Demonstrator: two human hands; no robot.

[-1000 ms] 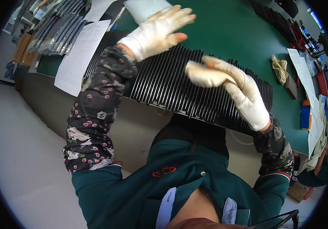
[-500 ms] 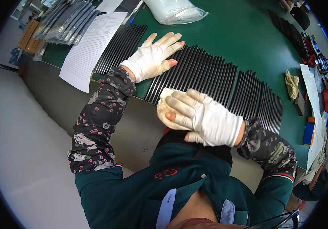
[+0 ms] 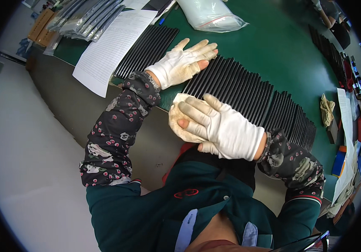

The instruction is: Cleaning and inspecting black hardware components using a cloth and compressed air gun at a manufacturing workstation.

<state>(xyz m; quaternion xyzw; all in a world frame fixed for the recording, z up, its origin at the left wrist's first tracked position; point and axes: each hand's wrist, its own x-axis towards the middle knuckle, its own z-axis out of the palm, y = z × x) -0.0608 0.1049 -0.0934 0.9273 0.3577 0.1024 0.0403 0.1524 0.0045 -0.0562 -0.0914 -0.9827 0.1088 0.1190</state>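
Observation:
Long thin black rods [image 3: 235, 86] lie side by side in a row on the green table, in several groups. My left hand [image 3: 180, 65], in a white glove with some bare fingertips, lies with fingers spread at the left far corner of the middle group. Over the near ends of those rods, my right hand [image 3: 226, 126] in a similar glove holds a round cream cloth pad [image 3: 178, 122] under its stretched fingers. Part of the pad juts past the table's near edge. Another group of rods [image 3: 147, 50] sits left of my left hand.
A printed sheet [image 3: 115, 46] overlaps the left rods, beside a stack of plastic-wrapped packs [image 3: 90, 19]. A clear-wrapped white bag [image 3: 212, 17] rests farther back. On the right are a crumpled cloth [image 3: 326, 110], a blue-orange box [image 3: 339, 161] and more black rods [image 3: 325, 52].
The whole view has shifted, so the table appears farther right. Against the rods, my right hand and the pad have moved left toward the near edge. My left hand stays by the same rods.

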